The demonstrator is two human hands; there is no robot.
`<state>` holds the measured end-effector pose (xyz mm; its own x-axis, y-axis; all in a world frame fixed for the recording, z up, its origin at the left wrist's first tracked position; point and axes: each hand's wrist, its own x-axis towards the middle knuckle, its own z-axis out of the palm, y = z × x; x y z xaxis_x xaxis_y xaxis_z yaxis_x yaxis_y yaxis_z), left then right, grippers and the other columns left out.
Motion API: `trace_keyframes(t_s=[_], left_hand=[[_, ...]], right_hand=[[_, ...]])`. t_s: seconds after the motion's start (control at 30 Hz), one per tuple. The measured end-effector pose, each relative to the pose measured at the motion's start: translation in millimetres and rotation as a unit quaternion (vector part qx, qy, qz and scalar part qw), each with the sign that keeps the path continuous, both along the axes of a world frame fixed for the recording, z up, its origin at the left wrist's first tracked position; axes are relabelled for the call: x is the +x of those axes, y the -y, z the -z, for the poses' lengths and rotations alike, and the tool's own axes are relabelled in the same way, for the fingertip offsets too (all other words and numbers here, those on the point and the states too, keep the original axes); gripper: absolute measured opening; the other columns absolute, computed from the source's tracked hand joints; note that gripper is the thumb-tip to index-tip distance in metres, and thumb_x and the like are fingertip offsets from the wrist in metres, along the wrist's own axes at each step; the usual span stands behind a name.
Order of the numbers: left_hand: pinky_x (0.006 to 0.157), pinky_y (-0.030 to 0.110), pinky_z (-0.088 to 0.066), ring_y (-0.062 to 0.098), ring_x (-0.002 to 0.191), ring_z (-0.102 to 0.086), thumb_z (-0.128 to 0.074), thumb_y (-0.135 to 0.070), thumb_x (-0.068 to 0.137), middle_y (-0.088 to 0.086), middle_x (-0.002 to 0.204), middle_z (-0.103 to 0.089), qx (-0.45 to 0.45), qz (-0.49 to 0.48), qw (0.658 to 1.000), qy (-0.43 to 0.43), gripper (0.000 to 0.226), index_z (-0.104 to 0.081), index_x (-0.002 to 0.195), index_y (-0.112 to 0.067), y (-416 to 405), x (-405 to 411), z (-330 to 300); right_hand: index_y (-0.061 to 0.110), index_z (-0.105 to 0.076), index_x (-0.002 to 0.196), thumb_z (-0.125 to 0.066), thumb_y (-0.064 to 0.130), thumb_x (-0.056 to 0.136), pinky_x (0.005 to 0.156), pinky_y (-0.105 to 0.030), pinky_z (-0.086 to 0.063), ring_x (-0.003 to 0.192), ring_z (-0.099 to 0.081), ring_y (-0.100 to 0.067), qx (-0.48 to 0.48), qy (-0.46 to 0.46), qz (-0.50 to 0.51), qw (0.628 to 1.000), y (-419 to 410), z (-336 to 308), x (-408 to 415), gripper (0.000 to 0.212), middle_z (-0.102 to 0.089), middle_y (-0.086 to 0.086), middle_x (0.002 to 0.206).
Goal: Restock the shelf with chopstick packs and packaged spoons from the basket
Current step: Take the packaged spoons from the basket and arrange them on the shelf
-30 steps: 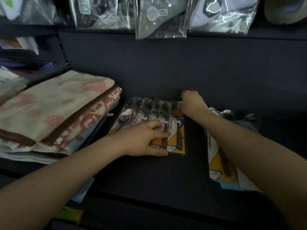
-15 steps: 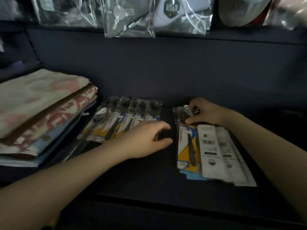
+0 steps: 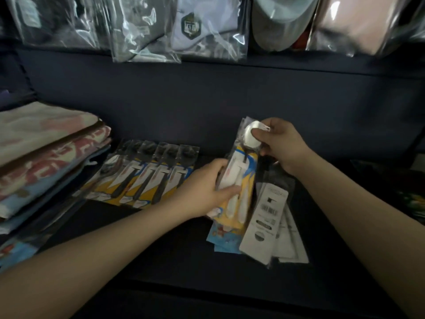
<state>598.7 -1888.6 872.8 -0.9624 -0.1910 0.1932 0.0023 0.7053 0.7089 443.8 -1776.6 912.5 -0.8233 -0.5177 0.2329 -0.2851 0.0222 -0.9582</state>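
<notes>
Both hands are on one clear-plastic spoon pack with a yellow-and-white card backing (image 3: pixel 239 178), lifted clear of the dark shelf (image 3: pixel 161 249) and tilted. The left hand (image 3: pixel 202 192) grips its lower half, fingers behind the pack and thumb lying across the front. The right hand (image 3: pixel 280 143) pinches the top end, just beside the shiny spoon bowl showing through the plastic.

Part of the job looks done. To the left, a fanned row of matching yellow-card spoon packs with dark handles (image 3: pixel 147 173) already lies on the shelf, overlapping one another, their tops towards the back wall. The lifted pack sits between that row and a loose heap of packs lying face down with white barcode backs (image 3: pixel 266 217), spread untidily under and to the right of the hands, with a blue-edged pack poking out beneath.

My guess is that the heap is what remains to be sorted, and the lifted pack is on its way to join the neat row. I can't make out any chopstick packs for certain, and the basket is not in sight, so how much stock is left there I cannot say.

A stack of folded pink-and-cream towels (image 3: pixel 46 153) sits at the far left, and bagged caps (image 3: pixel 202 28) hang above.
</notes>
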Motion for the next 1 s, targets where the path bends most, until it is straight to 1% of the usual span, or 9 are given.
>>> trace_keyframes(t_s=[0.2, 0.27, 0.33, 0.4, 0.47, 0.7, 0.87, 0.93, 1.0], left_hand=[[0.076, 0.027, -0.051, 0.007, 0.091, -0.062, -0.061, -0.026, 0.085, -0.016, 0.099, -0.061, 0.057, -0.105, 0.99, -0.069, 0.039, -0.044, 0.12, -0.031, 12, 27, -9], [0.075, 0.032, -0.053, 0.009, 0.087, -0.065, -0.061, -0.025, 0.085, -0.013, 0.097, -0.066, 0.084, -0.124, 0.986, -0.07, 0.045, -0.042, 0.125, -0.028, 16, 37, -8], [0.071, 0.028, -0.053, 0.006, 0.082, -0.066, -0.061, -0.023, 0.085, -0.012, 0.092, -0.067, 0.098, -0.151, 0.981, -0.064, 0.044, -0.041, 0.124, -0.029, 18, 45, -4], [0.071, 0.029, -0.053, 0.007, 0.08, -0.066, -0.062, -0.022, 0.085, -0.01, 0.091, -0.068, 0.112, -0.173, 0.977, -0.051, 0.043, -0.043, 0.124, -0.028, 21, 49, 3], [0.073, 0.036, -0.053, 0.015, 0.081, -0.067, -0.062, -0.021, 0.085, -0.003, 0.09, -0.069, 0.126, -0.189, 0.973, -0.036, 0.04, -0.047, 0.123, -0.025, 25, 51, 9], [0.053, 0.016, -0.035, 0.009, 0.074, -0.053, -0.047, -0.022, 0.094, -0.001, 0.107, -0.062, -0.02, -0.226, 0.974, 0.025, 0.037, -0.044, 0.131, -0.022, 35, 48, 13], [0.049, 0.009, -0.036, -0.003, 0.066, -0.048, -0.05, -0.023, 0.093, -0.005, 0.092, -0.063, -0.033, -0.208, 0.977, -0.005, 0.031, -0.052, 0.123, -0.019, 31, 42, 6], [0.052, 0.008, -0.038, -0.007, 0.069, -0.049, -0.051, -0.026, 0.092, -0.016, 0.086, -0.057, -0.018, -0.196, 0.98, -0.031, 0.025, -0.054, 0.116, -0.023, 25, 42, 4], [0.054, 0.01, -0.038, -0.006, 0.071, -0.054, -0.054, -0.028, 0.09, -0.019, 0.085, -0.058, 0.004, -0.185, 0.981, -0.055, 0.02, -0.054, 0.11, -0.026, 20, 41, 3]], right_hand=[[0.01, -0.056, 0.091, -0.049, 0.009, 0.095, 0.055, -0.019, -0.053, 0.063, -0.06, -0.012, -0.053, 0.004, -0.092, 0.994, 22, -11, 14, 0.008, -0.061, -0.005, 0.079], [0.007, -0.054, 0.114, -0.05, 0.013, 0.095, 0.065, -0.023, -0.052, 0.075, -0.06, -0.015, 0.063, -0.082, -0.1, 0.99, 24, -8, 12, 0.021, -0.061, -0.005, 0.089], [0.01, -0.05, 0.126, -0.053, 0.02, 0.093, 0.077, -0.027, -0.046, 0.094, -0.059, -0.019, 0.273, -0.246, -0.06, 0.928, 21, 0, 4, 0.035, -0.06, -0.006, 0.104], [0.012, -0.055, 0.118, -0.056, 0.025, 0.09, 0.085, -0.031, -0.045, 0.103, -0.057, -0.023, 0.428, -0.313, -0.057, 0.846, 17, 14, -6, 0.031, -0.06, -0.007, 0.115], [0.012, -0.057, 0.104, -0.062, 0.027, 0.086, 0.083, -0.034, -0.046, 0.101, -0.056, -0.025, 0.485, -0.29, -0.049, 0.823, 15, 27, -13, 0.024, -0.059, -0.012, 0.114], [0.011, -0.062, 0.104, -0.072, 0.02, 0.079, 0.09, -0.034, -0.045, 0.107, -0.058, -0.025, 0.363, -0.144, 0.002, 0.92, 17, 32, -33, 0.028, -0.063, -0.009, 0.11], [0.012, -0.058, 0.119, -0.062, 0.029, 0.086, 0.099, -0.039, -0.044, 0.115, -0.051, -0.029, 0.415, -0.325, 0.048, 0.848, 23, 26, -25, 0.038, -0.057, -0.013, 0.123], [0.01, -0.06, 0.11, -0.058, 0.035, 0.089, 0.085, -0.032, -0.047, 0.1, -0.057, -0.023, 0.313, -0.316, 0.011, 0.896, 32, 20, -7, 0.033, -0.061, -0.007, 0.107], [0.01, -0.058, 0.097, -0.058, 0.034, 0.089, 0.068, -0.029, -0.046, 0.082, -0.057, -0.018, 0.206, -0.193, -0.036, 0.959, 43, 15, 9, 0.025, -0.061, -0.003, 0.088]])
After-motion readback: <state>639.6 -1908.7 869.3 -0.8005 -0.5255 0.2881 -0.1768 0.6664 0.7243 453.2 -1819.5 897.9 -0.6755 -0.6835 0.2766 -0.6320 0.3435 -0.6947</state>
